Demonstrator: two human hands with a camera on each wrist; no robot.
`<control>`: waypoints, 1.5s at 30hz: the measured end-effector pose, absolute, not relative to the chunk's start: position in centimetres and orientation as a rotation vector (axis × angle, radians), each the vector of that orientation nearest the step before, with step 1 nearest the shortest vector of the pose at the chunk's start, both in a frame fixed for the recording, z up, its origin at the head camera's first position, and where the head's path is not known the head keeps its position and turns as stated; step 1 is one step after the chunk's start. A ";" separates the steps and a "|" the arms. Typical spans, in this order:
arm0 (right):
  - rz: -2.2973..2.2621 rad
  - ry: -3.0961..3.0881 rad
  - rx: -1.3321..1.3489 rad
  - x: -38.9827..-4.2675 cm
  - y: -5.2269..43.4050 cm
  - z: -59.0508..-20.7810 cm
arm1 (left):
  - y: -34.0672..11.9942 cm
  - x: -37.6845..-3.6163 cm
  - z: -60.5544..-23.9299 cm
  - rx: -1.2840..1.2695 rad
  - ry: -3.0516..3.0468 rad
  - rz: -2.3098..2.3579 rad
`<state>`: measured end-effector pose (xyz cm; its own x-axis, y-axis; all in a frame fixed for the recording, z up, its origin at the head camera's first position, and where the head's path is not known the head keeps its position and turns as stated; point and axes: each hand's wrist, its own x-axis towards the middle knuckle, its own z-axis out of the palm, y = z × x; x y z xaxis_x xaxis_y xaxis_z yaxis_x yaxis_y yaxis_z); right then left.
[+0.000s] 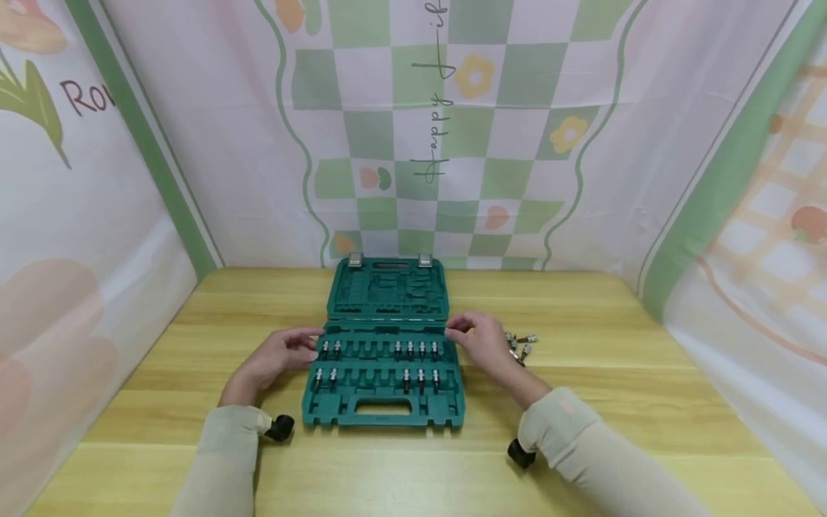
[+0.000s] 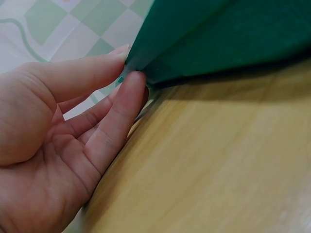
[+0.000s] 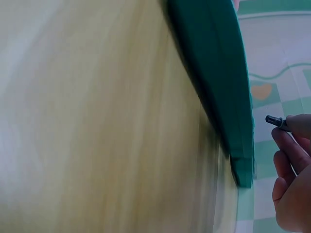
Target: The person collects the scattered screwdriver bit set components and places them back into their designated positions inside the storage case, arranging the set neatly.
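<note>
A green tool case [image 1: 381,418] lies open on the table, its lid tilted up at the back. Two rows of bit sockets [image 1: 410,350] stand in its slots, with vacant slots mid-row. At the case's left side, my left hand [image 1: 274,355] holds the edge between thumb and fingers; the left wrist view shows the thumb [image 2: 129,94] against the green wall. My right hand [image 1: 481,343] is over the case's right back edge. Between its thumb and index finger it pinches a small metal bit socket [image 3: 277,121], end pointing out.
Several loose bit sockets [image 1: 526,350] lie on the wooden table [image 1: 594,380] right of the case, just past my right forearm. Patterned cloth [image 1: 426,136] hangs behind and on both sides. Black wrist cameras [image 1: 280,429] sit under both cuffs.
</note>
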<state>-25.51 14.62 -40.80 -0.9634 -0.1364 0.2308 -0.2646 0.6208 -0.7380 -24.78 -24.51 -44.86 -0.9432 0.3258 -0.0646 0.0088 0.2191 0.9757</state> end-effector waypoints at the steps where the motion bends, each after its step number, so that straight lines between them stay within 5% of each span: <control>1: 1.273 -2.686 0.335 -25.4 14.4 -40.8 | -24.5 -24.8 -44.9 0.320 2.241 1.787; 45: 1.476 -2.764 0.538 -22.7 7.5 -42.1 | -24.4 -24.6 -44.6 0.305 2.243 1.781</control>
<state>-22.74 7.54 -42.05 -0.9420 -0.3116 0.1244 -0.2766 0.5116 -0.8135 -24.56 -24.43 -44.65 -0.9440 0.3219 -0.0722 0.0025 0.2260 0.9741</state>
